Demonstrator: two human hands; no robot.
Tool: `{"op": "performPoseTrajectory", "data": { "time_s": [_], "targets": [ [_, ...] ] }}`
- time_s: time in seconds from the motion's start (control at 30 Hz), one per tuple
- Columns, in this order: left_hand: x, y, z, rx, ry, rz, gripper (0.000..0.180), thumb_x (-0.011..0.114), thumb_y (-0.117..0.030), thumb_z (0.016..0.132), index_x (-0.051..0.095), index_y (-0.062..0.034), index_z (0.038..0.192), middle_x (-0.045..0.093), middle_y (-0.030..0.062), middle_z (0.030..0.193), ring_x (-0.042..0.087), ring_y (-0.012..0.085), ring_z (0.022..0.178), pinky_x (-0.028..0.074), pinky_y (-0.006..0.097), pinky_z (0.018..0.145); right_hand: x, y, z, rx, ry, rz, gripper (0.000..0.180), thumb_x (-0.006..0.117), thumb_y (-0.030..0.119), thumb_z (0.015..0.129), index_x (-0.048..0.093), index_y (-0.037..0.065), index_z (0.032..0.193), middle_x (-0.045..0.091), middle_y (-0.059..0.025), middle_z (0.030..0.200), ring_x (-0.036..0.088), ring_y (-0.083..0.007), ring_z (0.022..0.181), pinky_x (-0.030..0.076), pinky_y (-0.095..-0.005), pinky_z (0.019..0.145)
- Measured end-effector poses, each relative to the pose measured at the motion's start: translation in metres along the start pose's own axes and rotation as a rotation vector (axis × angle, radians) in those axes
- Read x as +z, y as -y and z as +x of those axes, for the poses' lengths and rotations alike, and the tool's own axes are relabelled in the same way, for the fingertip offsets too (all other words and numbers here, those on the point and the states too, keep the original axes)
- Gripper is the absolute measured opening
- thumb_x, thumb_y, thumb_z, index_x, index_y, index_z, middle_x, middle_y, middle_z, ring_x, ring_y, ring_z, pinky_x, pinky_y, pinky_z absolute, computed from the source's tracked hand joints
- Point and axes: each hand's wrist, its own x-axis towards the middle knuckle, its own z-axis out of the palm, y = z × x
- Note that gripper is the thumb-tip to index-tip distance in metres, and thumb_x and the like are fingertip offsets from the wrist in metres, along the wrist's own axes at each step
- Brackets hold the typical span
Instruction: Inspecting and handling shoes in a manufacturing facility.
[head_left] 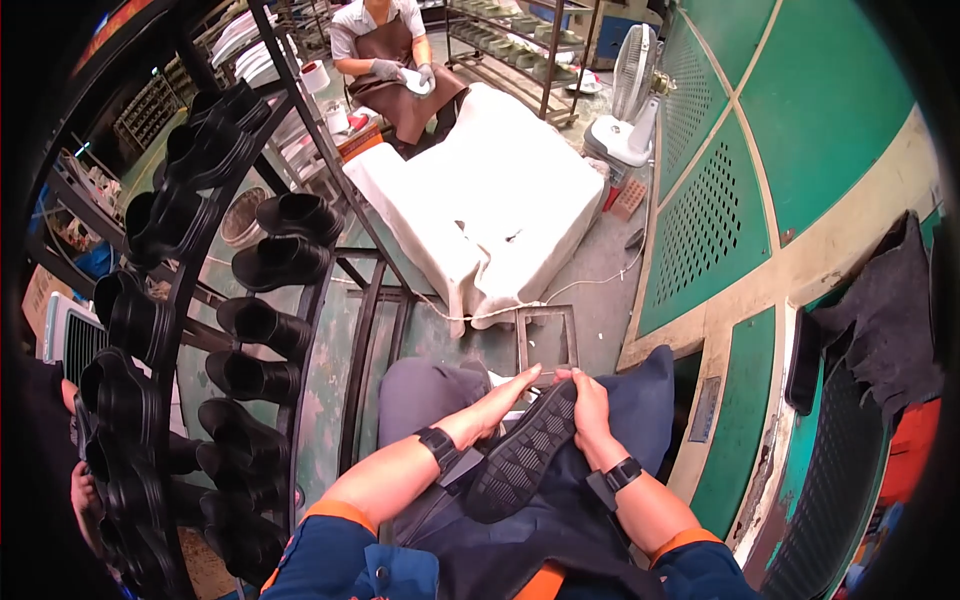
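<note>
A black shoe is held over my lap with its patterned sole turned up. One end points away from me and the other lies toward my body. My right hand grips it along the right side near the far end. My left hand lies along the left side, its thumb reaching toward the far end. Most of the left fingers are hidden behind the shoe. A dark strap with a small box sits on each wrist. The upper of the shoe faces down, out of sight.
On my left stands a dark metal rack with rows of black shoes. Ahead is a table draped in white cloth, where a person in a brown apron handles a pale piece. Green machine panels line the right. A fan stands beyond.
</note>
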Motion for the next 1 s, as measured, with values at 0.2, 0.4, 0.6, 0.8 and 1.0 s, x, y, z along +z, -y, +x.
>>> {"op": "performPoseTrajectory", "data": {
  "time_s": [0.2, 0.4, 0.6, 0.8, 1.0],
  "targets": [
    [-0.005, 0.01, 0.004, 0.046, -0.011, -0.075, 0.062, 0.04, -0.052, 0.105, 0.049, -0.0036, 0.143, 0.062, 0.0042, 0.131, 0.061, 0.0131, 0.112, 0.046, 0.025, 0.1, 0.038, 0.026, 0.013, -0.305, 0.199, -0.396, 0.025, 0.06, 0.014, 0.093, 0.073, -0.004, 0.105, 0.075, -0.0102, 0.098, 0.068, -0.0148, 0.091, 0.05, -0.0272, 0.085],
    [-0.006, 0.016, 0.013, 0.217, 0.185, -0.078, 0.079, 0.024, -0.061, 0.103, 0.012, -0.0068, 0.16, 0.008, 0.0063, 0.168, 0.001, 0.0193, 0.155, 0.0, 0.036, 0.124, -0.004, 0.007, 0.012, -0.246, -0.097, -0.274, 0.031, 0.058, 0.023, 0.098, 0.071, -0.004, 0.104, 0.073, -0.0104, 0.099, 0.069, -0.018, 0.087, 0.052, -0.0285, 0.082],
    [-0.014, 0.022, 0.015, 0.16, 0.172, 0.001, 0.08, 0.026, -0.064, 0.101, 0.013, -0.0114, 0.161, 0.006, 0.0071, 0.168, -0.003, 0.0244, 0.155, -0.001, 0.045, 0.123, -0.02, -0.026, 0.001, 0.228, 0.037, 0.425, 0.04, 0.052, 0.038, 0.099, 0.064, 0.0, 0.103, 0.071, -0.0154, 0.102, 0.069, -0.0253, 0.089, 0.057, -0.039, 0.086],
    [-0.023, 0.024, 0.019, 0.196, 0.173, -0.127, 0.08, 0.027, -0.063, 0.101, 0.021, -0.0084, 0.159, 0.013, 0.0086, 0.167, 0.005, 0.0226, 0.155, 0.004, 0.039, 0.124, 0.003, -0.007, 0.005, 0.224, 0.078, 0.203, 0.037, 0.05, 0.029, 0.101, 0.069, -0.002, 0.102, 0.072, -0.0095, 0.092, 0.069, -0.02, 0.086, 0.055, -0.0324, 0.081],
    [-0.014, 0.007, 0.013, 0.102, 0.128, -0.238, 0.083, 0.034, -0.065, 0.1, 0.022, -0.0075, 0.159, 0.036, 0.0129, 0.157, 0.038, 0.021, 0.141, 0.029, 0.037, 0.117, 0.025, 0.015, 0.026, -0.033, 0.33, -0.144, 0.031, 0.051, 0.02, 0.099, 0.072, -0.002, 0.103, 0.073, -0.0069, 0.097, 0.065, -0.0143, 0.089, 0.049, -0.0277, 0.083]
  ]
}}
